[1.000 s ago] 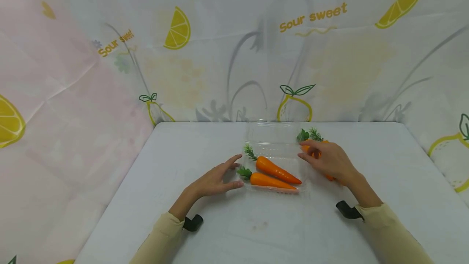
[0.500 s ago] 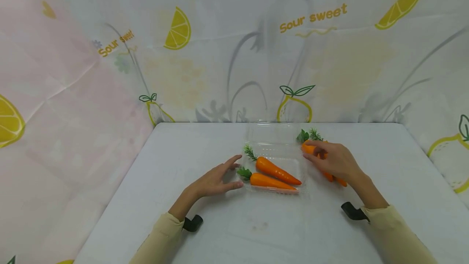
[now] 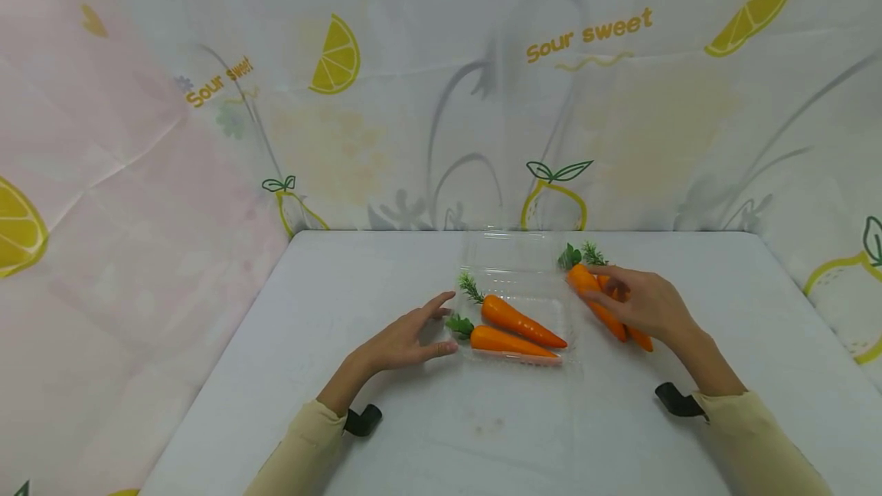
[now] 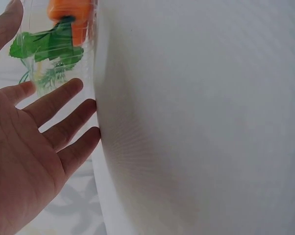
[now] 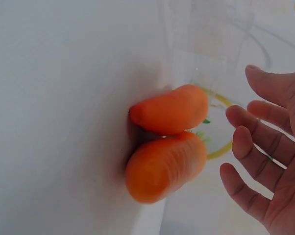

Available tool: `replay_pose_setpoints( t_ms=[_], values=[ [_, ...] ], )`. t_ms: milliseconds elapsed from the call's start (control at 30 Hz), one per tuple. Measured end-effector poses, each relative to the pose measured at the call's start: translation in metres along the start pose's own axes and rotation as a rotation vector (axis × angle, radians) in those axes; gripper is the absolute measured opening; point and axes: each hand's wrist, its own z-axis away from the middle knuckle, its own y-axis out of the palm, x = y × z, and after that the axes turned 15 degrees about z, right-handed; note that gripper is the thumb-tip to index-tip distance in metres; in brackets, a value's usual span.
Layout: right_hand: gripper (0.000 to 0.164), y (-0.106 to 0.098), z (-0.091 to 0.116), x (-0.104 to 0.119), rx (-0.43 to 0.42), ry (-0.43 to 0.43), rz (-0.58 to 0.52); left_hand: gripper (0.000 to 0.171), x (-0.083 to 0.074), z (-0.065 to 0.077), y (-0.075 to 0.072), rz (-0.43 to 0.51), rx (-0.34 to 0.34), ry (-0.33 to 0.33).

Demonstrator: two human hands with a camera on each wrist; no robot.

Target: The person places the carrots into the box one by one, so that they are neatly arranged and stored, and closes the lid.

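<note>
A clear plastic clamshell box (image 3: 513, 252) lies with its lid laid back, in the head view's middle. Two orange carrots, an upper one (image 3: 521, 320) and a lower one (image 3: 508, 340), lie slanted in its base, green tops to the left. My left hand (image 3: 403, 340) is at the box's left side, fingers spread; in the left wrist view the hand (image 4: 27, 147) holds nothing. Right of the box lie two more carrots, a left one (image 3: 608, 320) and a right one (image 3: 641, 338). Over them hovers my right hand (image 3: 648, 303), fingers loosely bent. The right wrist view shows this hand (image 5: 280, 152) apart from both.
Everything lies on a white table (image 3: 482, 435) whose back edge meets a hanging cloth (image 3: 413, 136) printed with lemons. Black wrist mounts sit on the left wrist (image 3: 363, 419) and the right wrist (image 3: 678, 402).
My right hand has drawn back to the right and slightly nearer, uncovering more of the two carrots beside the box. My left hand, the box and the carrots have stayed in place.
</note>
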Motion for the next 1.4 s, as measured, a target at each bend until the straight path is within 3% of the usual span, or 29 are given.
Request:
replay_pose_setpoints(
  t_ms=[233,467,800,1400],
  values=[
    [0.037,-0.002,0.005,-0.005,0.046,0.045,0.048,0.087,0.000,0.000,0.000,0.003,0.001,0.001],
    [0.036,-0.001,0.009,-0.012,0.020,0.057,0.085,0.087,0.001,-0.001,-0.001,0.010,0.002,0.011],
    [0.040,-0.005,0.013,-0.020,0.121,0.133,0.082,0.086,0.003,-0.001,0.000,0.002,-0.003,0.021],
    [0.045,-0.007,0.017,-0.023,0.212,0.207,0.062,0.087,0.002,-0.002,0.000,0.002,0.005,0.002]
  ],
)
